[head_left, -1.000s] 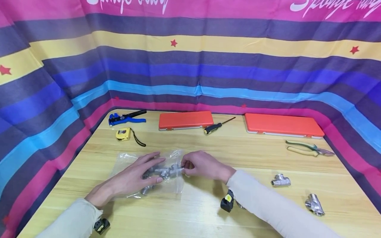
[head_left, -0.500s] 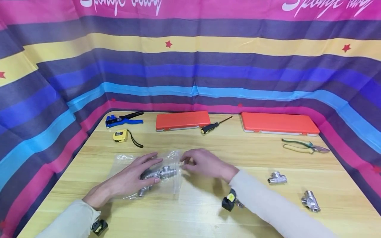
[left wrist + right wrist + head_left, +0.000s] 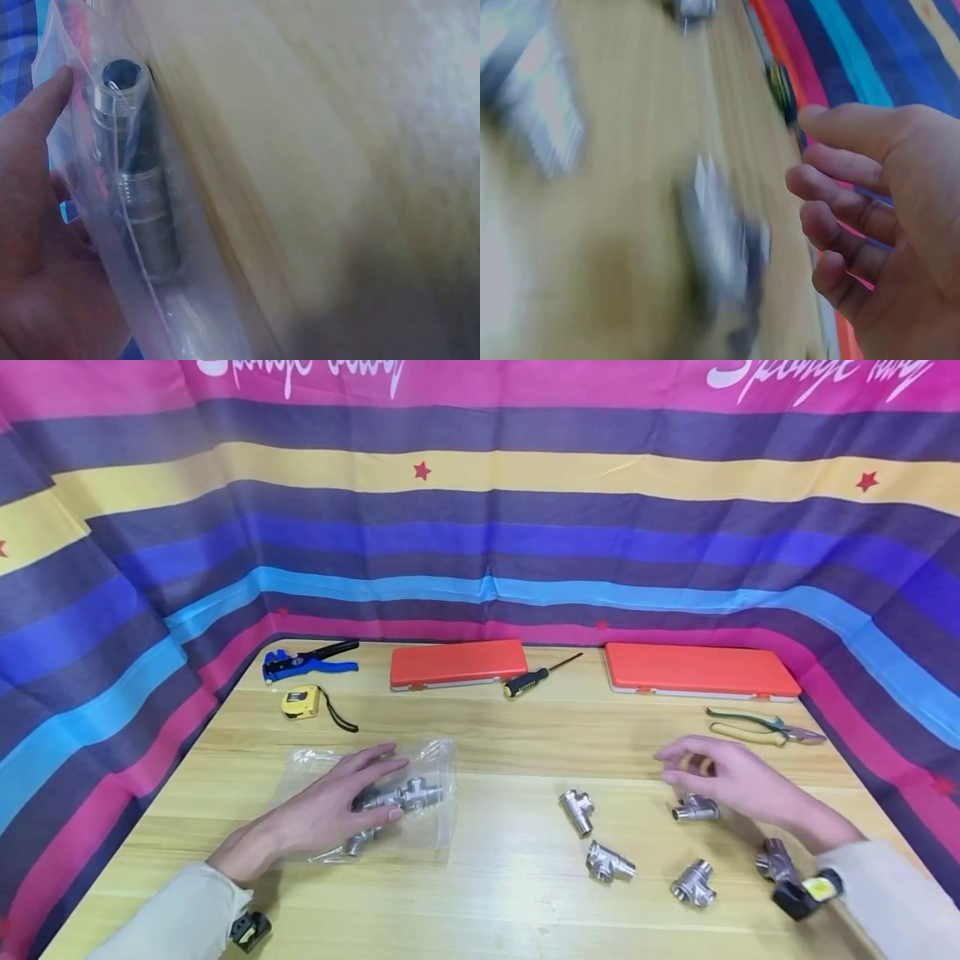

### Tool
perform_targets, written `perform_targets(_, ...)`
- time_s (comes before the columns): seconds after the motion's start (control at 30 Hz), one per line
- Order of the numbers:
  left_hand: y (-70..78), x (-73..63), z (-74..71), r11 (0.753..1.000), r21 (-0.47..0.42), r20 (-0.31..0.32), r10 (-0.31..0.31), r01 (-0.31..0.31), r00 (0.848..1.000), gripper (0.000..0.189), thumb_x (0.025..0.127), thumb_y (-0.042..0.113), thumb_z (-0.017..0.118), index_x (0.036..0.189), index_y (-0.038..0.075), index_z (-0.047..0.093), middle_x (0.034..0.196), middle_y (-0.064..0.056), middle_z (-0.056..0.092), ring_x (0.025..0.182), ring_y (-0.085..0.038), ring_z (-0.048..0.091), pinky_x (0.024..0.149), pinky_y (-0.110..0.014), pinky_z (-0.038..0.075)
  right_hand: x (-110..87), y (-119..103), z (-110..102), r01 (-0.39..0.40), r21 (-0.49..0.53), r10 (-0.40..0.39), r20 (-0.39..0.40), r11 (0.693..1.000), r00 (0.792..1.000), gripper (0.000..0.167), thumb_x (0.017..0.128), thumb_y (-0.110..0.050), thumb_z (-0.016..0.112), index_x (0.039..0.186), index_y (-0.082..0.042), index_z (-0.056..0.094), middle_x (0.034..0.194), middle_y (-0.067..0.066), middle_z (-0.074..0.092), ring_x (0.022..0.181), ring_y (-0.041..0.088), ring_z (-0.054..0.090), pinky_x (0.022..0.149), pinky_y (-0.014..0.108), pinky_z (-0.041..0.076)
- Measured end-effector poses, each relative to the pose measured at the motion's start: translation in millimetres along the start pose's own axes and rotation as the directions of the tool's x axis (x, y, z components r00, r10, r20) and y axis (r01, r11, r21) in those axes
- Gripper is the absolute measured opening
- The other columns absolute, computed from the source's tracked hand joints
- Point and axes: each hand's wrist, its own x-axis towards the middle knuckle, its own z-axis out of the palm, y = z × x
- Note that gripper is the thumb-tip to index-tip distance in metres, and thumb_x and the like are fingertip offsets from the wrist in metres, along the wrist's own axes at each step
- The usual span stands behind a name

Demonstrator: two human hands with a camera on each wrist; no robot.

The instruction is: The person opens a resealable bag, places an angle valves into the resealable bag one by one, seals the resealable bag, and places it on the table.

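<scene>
My left hand rests on a clear plastic bag, fingers extended and spread. Metal pipe tees lie inside the bag, partly covered by that hand. The left wrist view shows threaded ends of the fittings through the plastic, with the thumb against the film. My right hand hovers over the right side of the table, fingers loosely bent and holding nothing. Just below it lies a loose pipe tee. In the right wrist view the palm is bare, beside a blurred tee.
Several more tees lie loose, including one mid-table and one nearer the front. Along the back are wire strippers, a tape measure, red cases and a screwdriver. Pliers lie at right, beyond the right hand.
My right hand has let go of the bag's edge and swung right, above the loose tees. Tees that its forearm covered now show. The left hand has stayed on the bag.
</scene>
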Motion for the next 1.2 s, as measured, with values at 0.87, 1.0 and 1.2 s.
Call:
perform_targets(0.87,-0.4,-3.1,1.6,1.0,-0.022,-0.011,-0.001,0.0,1.0,0.067,0.106,0.058,0.065,0.163,0.028,0.052,0.178,-0.009,0.035,0.162,-0.046,0.034,0.121,-0.077,0.037,-17.9,14,3,-0.013,-0.004,0.013,-0.006,1.0,1.0,0.017,0.099,-0.023,0.082,0.117,-0.022,0.08,0.087,-0.013,0.066,0.075,0.003,0.053,0.061,0.023,0.046)
perform_targets(1.0,-0.6,-3.4,1.5,1.0,-0.022,-0.015,0.002,-0.003,1.0,0.066,0.106,0.058,0.065,0.163,0.029,0.052,0.178,-0.009,0.035,0.161,-0.046,0.034,0.122,-0.077,0.036,10.1,-14,14,0.012,0.014,-0.013,0.033,1.0,0.999,0.023,0.098,-0.027,0.083,0.119,-0.017,0.08,0.087,-0.011,0.067,0.074,0.003,0.054,0.062,0.024,0.049)
perform_targets(1.2,-1.8,-3.9,2.1,1.0,-0.023,-0.022,0.009,-0.009,1.0,0.065,0.106,0.059,0.064,0.163,0.029,0.053,0.178,-0.008,0.035,0.161,-0.046,0.035,0.121,-0.077,0.036,61.5,-59,45,0.04,0.097,-0.054,0.146,0.995,0.988,0.029,0.097,-0.027,0.084,0.121,-0.012,0.079,0.087,-0.007,0.07,0.073,0.008,0.058,0.062,0.024,0.052)
